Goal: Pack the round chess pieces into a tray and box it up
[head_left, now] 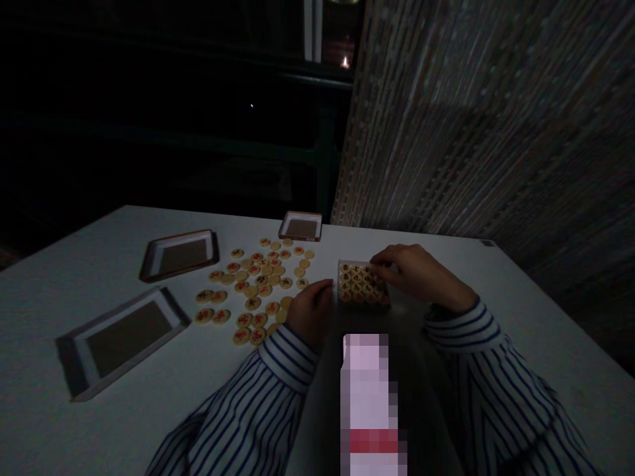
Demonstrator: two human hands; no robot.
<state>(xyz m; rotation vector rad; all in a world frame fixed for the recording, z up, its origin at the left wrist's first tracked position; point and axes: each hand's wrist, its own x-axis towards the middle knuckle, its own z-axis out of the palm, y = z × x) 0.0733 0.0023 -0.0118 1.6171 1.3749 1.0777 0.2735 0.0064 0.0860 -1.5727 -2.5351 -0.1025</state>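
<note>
A small box [340,281] holds rows of round Chinese chess pieces [361,288] with dark and red characters. At its far right corner is my right hand [414,274], fingers bent down and pinched over a Chinese chess piece, which they largely hide. My left hand [311,311] is just left of the box with its fingers curled in; whatever they hold, if anything, is hidden. Beside that hand, many loose Chinese chess pieces [264,289] are spread over the white table, some with red or dark characters, others showing plain faces.
Three shallow trays or lids lie on the white table [198,396]: a large one [176,317] at left, a brown-edged one [214,248] behind it, a small one [300,238] at the back. A phone-like bright, blurred screen [370,396] is below my hands. A strand curtain [471,119] hangs at right.
</note>
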